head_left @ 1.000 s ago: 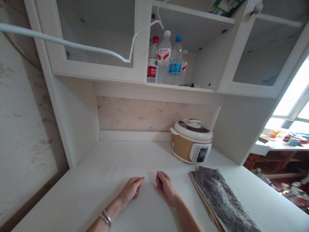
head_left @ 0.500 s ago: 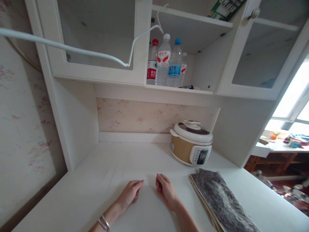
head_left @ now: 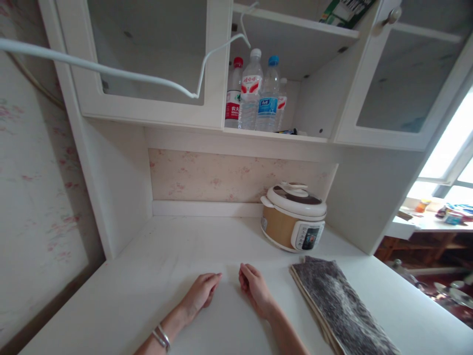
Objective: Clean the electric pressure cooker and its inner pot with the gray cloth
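My left hand [head_left: 201, 292] rests on the white countertop [head_left: 121, 296], its fingers curled into a loose fist with nothing showing in it. A silver bracelet [head_left: 161, 337] circles that wrist. Across a short gap, my right hand [head_left: 254, 288] lies on the same surface, also closed in a fist and seemingly holding nothing. To its right is a folded grey, mottled cloth [head_left: 338, 301], not touched by either hand. Behind the cloth stands a white and gold electric cooker [head_left: 291, 217] with its lid on.
Overhead, an open cabinet shelf [head_left: 314, 137] holds several plastic bottles [head_left: 252, 91]. A white wire hanger [head_left: 148, 79] juts across the upper left. A glass-fronted door [head_left: 391, 88] hangs at the right, near a window [head_left: 449, 138]. Cluttered surfaces lie beyond the counter's right edge.
Both fists keep their shape and place on the countertop. Only the camera's view has shifted very slightly.
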The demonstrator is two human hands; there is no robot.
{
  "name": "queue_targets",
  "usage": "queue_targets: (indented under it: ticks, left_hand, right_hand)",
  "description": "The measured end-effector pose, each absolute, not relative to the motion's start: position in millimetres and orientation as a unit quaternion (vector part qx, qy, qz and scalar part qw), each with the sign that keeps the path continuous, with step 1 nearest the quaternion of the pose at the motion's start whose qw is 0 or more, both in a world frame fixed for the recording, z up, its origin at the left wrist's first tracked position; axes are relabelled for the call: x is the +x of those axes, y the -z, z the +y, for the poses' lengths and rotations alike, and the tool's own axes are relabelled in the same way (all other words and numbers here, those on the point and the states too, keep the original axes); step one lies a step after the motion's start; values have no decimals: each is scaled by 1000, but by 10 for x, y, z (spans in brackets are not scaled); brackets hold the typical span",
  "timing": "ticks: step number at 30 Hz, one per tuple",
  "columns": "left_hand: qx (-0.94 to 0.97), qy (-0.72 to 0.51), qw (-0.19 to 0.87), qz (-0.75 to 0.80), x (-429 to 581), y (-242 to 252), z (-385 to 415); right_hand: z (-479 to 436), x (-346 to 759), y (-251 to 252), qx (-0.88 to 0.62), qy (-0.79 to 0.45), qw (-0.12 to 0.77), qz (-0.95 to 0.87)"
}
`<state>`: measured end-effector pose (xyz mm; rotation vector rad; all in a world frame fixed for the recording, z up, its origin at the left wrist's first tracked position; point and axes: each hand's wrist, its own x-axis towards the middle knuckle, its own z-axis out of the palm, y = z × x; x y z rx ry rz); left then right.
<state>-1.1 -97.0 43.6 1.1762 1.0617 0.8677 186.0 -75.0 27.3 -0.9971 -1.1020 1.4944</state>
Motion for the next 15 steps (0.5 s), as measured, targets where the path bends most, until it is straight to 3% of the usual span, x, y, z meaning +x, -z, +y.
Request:
queue_targets:
  ticks: [15]
  left_hand:
    - [510, -387, 618, 455, -21, -457, -991]
  right_hand:
    - [-761, 1860, -276, -414, -604, 496, -467]
